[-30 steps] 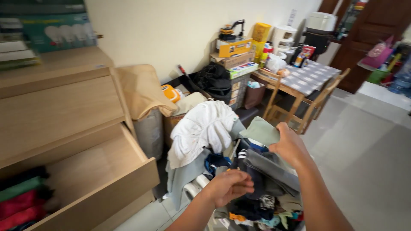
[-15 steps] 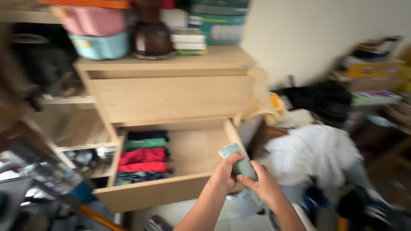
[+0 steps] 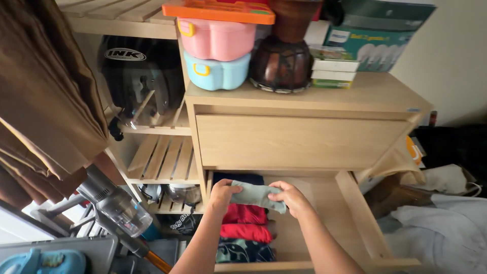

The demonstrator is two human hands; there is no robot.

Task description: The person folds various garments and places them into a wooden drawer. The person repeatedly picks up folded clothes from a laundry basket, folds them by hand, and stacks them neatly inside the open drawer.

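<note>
Both hands on one item, head view only. My left hand (image 3: 221,193) pinches the left end of a folded pale green cloth (image 3: 256,195), my right hand (image 3: 291,199) grips its right end; hands apart, cloth stretched level between them. Cloth sits over the open bottom drawer (image 3: 355,218) of a light wood dresser (image 3: 304,142), above the row of folded clothes at the drawer's left side: dark navy piece (image 3: 238,178) at the back, red folded clothes (image 3: 245,223) below my hands, dark patterned piece (image 3: 243,251) nearest the front. Can't tell if the cloth touches the red stack. Right half of the drawer shows bare wood. Upper drawer front is flush.

On the dresser top: pink lidded box (image 3: 215,38) stacked on a light blue box (image 3: 217,71), orange tray (image 3: 218,10) on top, dark brown round pot (image 3: 280,63) beside them, small stack of books (image 3: 332,71) at right. Black helmet (image 3: 139,71) on the slatted shelf to the left. Stick vacuum (image 3: 114,205) leans lower left. White garment (image 3: 446,228) lower right.
</note>
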